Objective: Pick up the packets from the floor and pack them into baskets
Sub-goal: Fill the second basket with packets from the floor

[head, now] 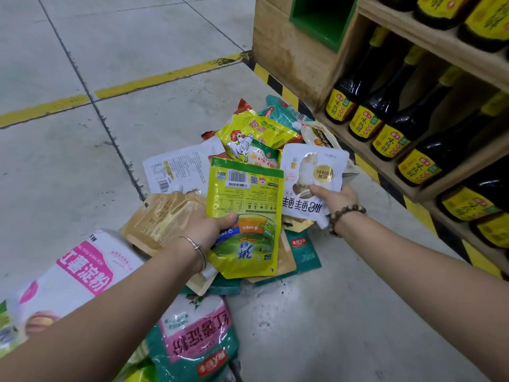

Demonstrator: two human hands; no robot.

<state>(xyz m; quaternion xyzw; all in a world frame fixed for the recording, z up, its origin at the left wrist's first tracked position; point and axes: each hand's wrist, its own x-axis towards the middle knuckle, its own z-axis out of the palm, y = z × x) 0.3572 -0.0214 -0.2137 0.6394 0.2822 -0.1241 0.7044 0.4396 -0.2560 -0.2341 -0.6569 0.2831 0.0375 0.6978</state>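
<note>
The yellow-green packet (245, 216) is off the floor (82, 64), pinched at its left edge by the thumb and fingers of my left grip (205, 232). The white packet (314, 175) is up too, with my right grip (334, 197) curled round its lower right side; both hang just above the heap. Under them most of the work is left: the chicken-print packet (248, 136), the tan pouch (162, 216), a white printed packet (179, 169) and several teal ones lie overlapping on the floor beside the shelf (303, 64) of dark bottles (385, 106). No basket shows anywhere in my view, so I count nothing as packed. The pink-and-white bags (74, 277) under my left forearm may already sit in something, but the frame edge cuts them off and I cannot tell. I judge this an early stage, with two packets in hand, none stowed, and a basket to be found next
</note>
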